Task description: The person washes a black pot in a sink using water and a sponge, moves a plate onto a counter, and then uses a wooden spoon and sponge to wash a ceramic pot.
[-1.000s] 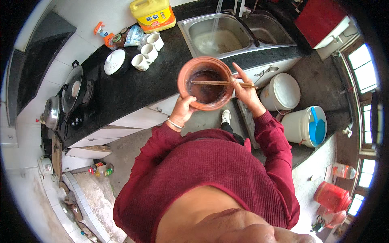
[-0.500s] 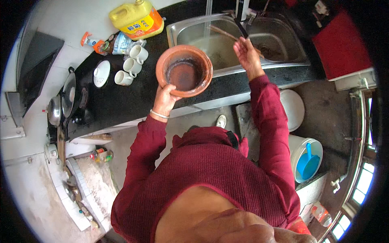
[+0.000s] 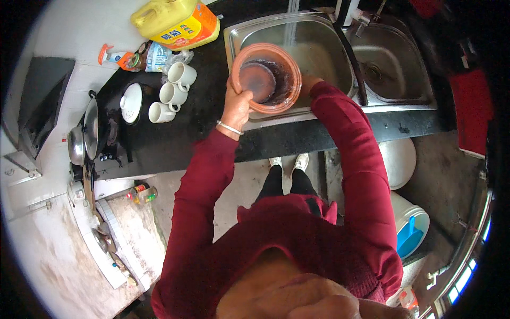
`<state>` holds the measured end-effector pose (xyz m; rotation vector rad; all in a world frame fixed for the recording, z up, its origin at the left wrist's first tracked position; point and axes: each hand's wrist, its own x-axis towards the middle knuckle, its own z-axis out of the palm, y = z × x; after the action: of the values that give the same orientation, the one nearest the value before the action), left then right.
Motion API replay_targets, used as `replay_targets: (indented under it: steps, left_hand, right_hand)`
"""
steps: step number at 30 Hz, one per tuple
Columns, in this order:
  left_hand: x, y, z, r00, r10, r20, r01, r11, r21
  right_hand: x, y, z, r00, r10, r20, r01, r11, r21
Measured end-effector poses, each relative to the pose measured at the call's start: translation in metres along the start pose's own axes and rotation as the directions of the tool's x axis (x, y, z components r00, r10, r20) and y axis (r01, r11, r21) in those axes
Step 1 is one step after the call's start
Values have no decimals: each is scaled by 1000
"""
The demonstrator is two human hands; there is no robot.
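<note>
A round reddish-brown clay pot (image 3: 257,84) is tilted at the front of the large left sink basin (image 3: 325,40), its dark, wet-looking inside turned up toward me. My left hand (image 3: 237,108) grips its left side, thumb over the rim and the other fingers mostly hidden beneath. On the pot's right, my right hand (image 3: 309,83) reaches low into the basin. The pot covers its fingers, so whether they touch the pot's outside is hidden. A stream of water (image 3: 291,24) falls into the basin behind the pot.
A faucet (image 3: 348,16) stands behind the sink; a smaller basin (image 3: 390,66) lies to the right. On the black counter at left are white mugs (image 3: 173,94), a white lid (image 3: 132,102), a spray bottle (image 3: 114,56) and a yellow jug (image 3: 178,24). Pans (image 3: 91,127) stand farther left.
The pot has moved right over the basin's front edge, tilting more, with my left hand. My right hand has dropped from near the faucet to behind the pot. The view has shifted.
</note>
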<state>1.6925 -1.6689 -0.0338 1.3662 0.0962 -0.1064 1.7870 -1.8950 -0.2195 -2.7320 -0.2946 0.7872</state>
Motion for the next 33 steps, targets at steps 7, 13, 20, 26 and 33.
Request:
replay_targets:
  steps: [7, 13, 20, 26, 33]
  left_hand:
    - [63, -58, 7, 993, 109, -39, -87, 925, 369]
    - [90, -84, 23, 992, 42, -119, 59, 681, 730]
    - [111, -119, 18, 997, 39, -73, 30, 652, 758]
    - [125, -133, 4, 997, 45, 63, -77, 701, 709]
    - [114, -80, 60, 993, -117, 28, 13, 334, 943]
  right_hand:
    - [28, 42, 17, 992, 124, -15, -124, 992, 13]
    - [-26, 30, -89, 987, 58, 150, 17, 890, -455]
    - [-33, -19, -72, 957, -166, -240, 288, 669, 685]
    - [-17, -57, -2, 781, -624, -19, 606, 750, 266]
    - [11, -17, -8, 809, -573, -134, 468, 764, -445]
